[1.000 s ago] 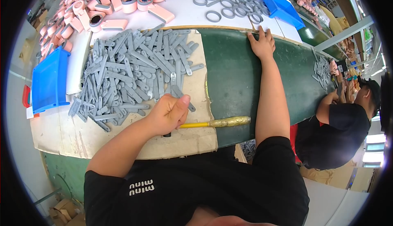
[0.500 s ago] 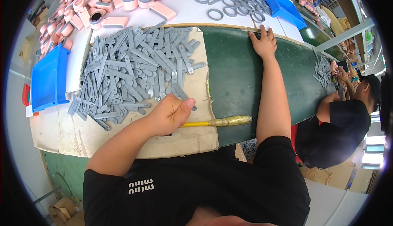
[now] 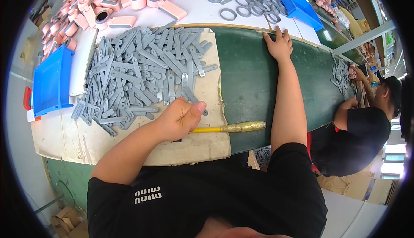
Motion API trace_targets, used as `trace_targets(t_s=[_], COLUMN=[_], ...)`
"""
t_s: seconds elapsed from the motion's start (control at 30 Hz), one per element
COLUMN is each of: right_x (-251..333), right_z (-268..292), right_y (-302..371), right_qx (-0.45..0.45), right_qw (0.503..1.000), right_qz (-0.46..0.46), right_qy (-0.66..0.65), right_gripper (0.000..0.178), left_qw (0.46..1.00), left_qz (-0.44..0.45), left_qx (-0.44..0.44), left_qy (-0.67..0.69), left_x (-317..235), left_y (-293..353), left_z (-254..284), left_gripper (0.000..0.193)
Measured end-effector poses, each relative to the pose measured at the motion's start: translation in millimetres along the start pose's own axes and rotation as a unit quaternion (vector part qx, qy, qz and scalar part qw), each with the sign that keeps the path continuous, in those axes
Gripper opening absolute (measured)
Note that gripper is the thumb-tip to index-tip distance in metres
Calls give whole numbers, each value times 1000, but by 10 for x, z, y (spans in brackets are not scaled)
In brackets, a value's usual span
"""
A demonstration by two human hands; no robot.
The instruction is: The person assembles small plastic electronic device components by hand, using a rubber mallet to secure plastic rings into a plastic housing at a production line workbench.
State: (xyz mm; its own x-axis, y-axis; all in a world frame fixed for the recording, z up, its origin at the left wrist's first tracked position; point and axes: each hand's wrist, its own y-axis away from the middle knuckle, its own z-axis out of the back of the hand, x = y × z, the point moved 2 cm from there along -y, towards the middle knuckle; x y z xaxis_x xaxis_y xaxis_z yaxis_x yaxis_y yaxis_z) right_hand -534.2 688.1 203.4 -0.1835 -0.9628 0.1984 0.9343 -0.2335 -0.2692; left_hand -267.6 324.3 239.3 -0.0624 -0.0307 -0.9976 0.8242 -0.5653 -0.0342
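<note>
L grip (image 3: 179, 119) is balled up in a fist, thumb poking out up top, set right at the yellow tool (image 3: 243, 127). Whether the tool's actually held or just covered can't be told tbh, since part of it is hidden by the hand; a small black bit is seen just below the fist. Tool's laid sideways, w/ its wrapped handle end mostly over the green surface (image 3: 246, 74) & its yellow shaft over the cardboard sheet (image 3: 202, 149). R grip (image 3: 280, 48) is spread wide, fingers apart, placed at the far edge of the green surface.

Big heap of grey strips (image 3: 133, 74) is piled on the cardboard sheet, just past the L grip, & one strip is seen right by the thumb (touching or not, can't say). Pink housings (image 3: 138, 1) are heaped behind that, upper L, w/ grey rings (image 3: 257, 8) scattered on the white surface (image 3: 202, 14). Blue trays (image 3: 54, 80) are parked far L & beside the rings. Off to the R, a co-worker (image 3: 351, 139) is seen near a smaller batch of strips (image 3: 340, 77).
</note>
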Motion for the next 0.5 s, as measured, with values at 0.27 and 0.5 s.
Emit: trace_targets(t_s=[0.27,0.5], right_x=[7,12], right_z=[-8,-35], right_y=[10,-15], right_qx=[1,2], right_qw=[1000,1000], right_qz=[-1,2], right_qy=[0,0], right_gripper=[81,81], left_qw=[1000,1000], left_qz=[6,-13], left_qx=[-2,-11], left_qy=[7,-7], left_x=[0,16], left_y=[5,11], left_z=[-1,2], left_gripper=[73,71])
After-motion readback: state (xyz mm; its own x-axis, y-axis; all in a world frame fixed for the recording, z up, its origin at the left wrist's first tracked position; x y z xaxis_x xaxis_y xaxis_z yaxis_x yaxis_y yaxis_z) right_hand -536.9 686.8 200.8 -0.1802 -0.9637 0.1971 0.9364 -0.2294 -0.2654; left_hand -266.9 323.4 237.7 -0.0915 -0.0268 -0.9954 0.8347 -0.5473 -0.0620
